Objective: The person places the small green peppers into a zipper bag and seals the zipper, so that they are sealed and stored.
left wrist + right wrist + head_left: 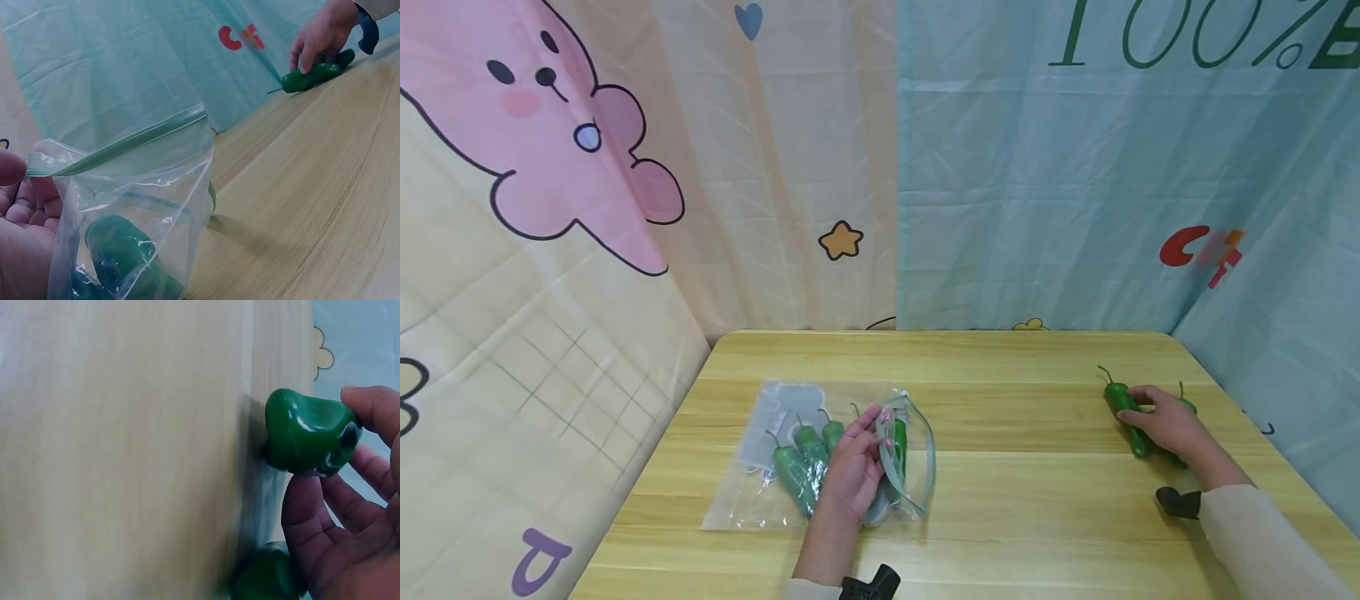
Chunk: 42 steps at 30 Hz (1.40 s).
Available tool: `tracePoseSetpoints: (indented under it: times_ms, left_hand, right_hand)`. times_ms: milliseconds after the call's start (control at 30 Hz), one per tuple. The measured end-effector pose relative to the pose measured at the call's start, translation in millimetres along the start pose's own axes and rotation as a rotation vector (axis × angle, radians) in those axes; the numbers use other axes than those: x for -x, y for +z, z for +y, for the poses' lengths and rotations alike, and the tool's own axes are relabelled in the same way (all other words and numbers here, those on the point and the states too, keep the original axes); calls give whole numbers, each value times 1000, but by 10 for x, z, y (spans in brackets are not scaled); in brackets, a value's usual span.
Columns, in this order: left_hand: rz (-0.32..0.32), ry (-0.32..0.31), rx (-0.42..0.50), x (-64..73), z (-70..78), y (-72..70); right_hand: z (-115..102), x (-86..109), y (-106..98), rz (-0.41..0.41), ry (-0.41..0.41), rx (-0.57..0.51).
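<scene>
A clear zip bag with a green-edged mouth lies on the left of the table, several green peppers inside it. My left hand pinches the rim of the bag's mouth, which gapes toward the right; the left wrist view shows the thumb over the green zip strip. At the far right, my right hand holds a green pepper between thumb and fingers, its stem pointing away from me. A second green pepper lies just right of it, partly hidden by that hand.
The wooden table carries the bag and the peppers. Printed curtains hang right behind the table's back edge and along both sides. A black strap piece sits at my right wrist, another at my left.
</scene>
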<state>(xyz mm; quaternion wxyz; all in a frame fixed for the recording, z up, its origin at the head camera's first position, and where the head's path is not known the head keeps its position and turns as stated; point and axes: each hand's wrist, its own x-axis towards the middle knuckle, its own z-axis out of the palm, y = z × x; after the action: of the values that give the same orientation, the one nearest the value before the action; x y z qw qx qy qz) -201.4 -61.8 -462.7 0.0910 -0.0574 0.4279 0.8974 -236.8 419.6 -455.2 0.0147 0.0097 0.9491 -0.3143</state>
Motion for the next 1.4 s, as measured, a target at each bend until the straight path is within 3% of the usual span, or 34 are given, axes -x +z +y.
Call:
tracePoseSetpoints:
  times_ms: [133, 300, 433, 733, 967, 1400]
  left_hand:
    - [-1, 2, -2, -6, -6, -11]
    - [-6, 5, -3, -13, -12, -11]
    - [3, 4, -1, -9, -8, -2]
    - [-3, 9, -16, -2, -3, 3]
    - [-8, 11, -22, -5, -15, 2]
    - [-11, 13, -25, 7, -14, -2]
  right_hand:
    - [5, -3, 23, -21, 13, -53]
    - [-16, 13, 75, -58, 20, -268]
    - [-55, 14, 117, -48, 10, -354]
    - [-105, -2, 208, 19, -31, -410]
    - [-150, 15, 272, 11, -31, -480]
    - [-449, 55, 367, 14, -69, -545]
